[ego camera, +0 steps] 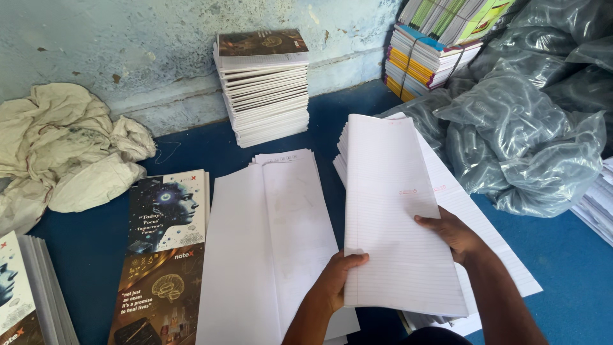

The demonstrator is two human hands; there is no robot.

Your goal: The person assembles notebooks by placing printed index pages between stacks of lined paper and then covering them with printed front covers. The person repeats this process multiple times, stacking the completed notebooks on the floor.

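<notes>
Blue floor (562, 255) is filling most of the frame, and a worn pale-blue wall (128, 45) is running across the top. At lower centre, the left hand (335, 281) is gripping the bottom left corner of a sheaf of ruled white sheets (396, 223), thumb lying on top; its grip is clenched on the paper. The right hand (450, 233) is pressing on the right edge of the same sheaf, fingers curled round the edge, so both hands are holding it lifted and slightly tilted over a pile of ruled sheets (485, 223) lying on the floor at centre right. Just left of the hands, a stack of plain folded white sheets (268, 243) is lying flat on the floor. Further left, printed covers (166, 255) with a dark head-and-brain picture are lying face up, and another stack of covers (25, 294) is showing at the lower left edge. A tall stack of bound notebooks (265, 86) is standing against the wall at upper centre. Crumpled cream cloth (64, 147) is lying at upper left. Bundled colourful books (428, 51) are sitting at upper right, beside heaped grey plastic bags (530, 121)
</notes>
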